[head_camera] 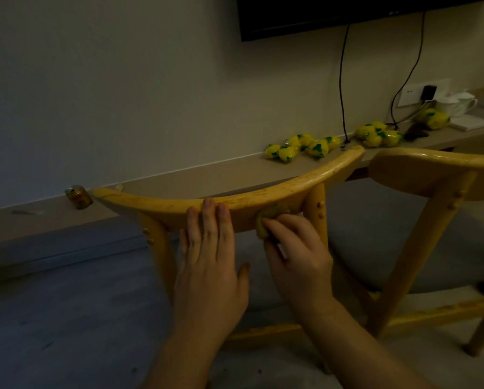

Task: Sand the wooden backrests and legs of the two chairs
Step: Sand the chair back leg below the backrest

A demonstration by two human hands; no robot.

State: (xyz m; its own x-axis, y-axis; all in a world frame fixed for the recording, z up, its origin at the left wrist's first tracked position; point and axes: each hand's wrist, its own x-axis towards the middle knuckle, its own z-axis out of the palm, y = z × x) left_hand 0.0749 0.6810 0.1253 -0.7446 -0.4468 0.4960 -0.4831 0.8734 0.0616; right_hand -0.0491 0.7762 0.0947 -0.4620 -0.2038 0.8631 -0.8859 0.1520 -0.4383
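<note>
Centre frame: left hand (209,256) flat and open on curved backrest (235,196); right hand (294,248) pinching sandpaper (268,217) against it. Second chair (431,175) at right, beside counter (207,175).

The room is dim. A plain pale wall (122,80) rises behind a long grey-beige tabletop (207,172) that runs along it. A black flat screen (347,15) hangs on the wall at upper right, with two dark cables (341,80) dropping from it, one toward a white wall socket plate (412,92). The floor (66,318) is grey.
</note>
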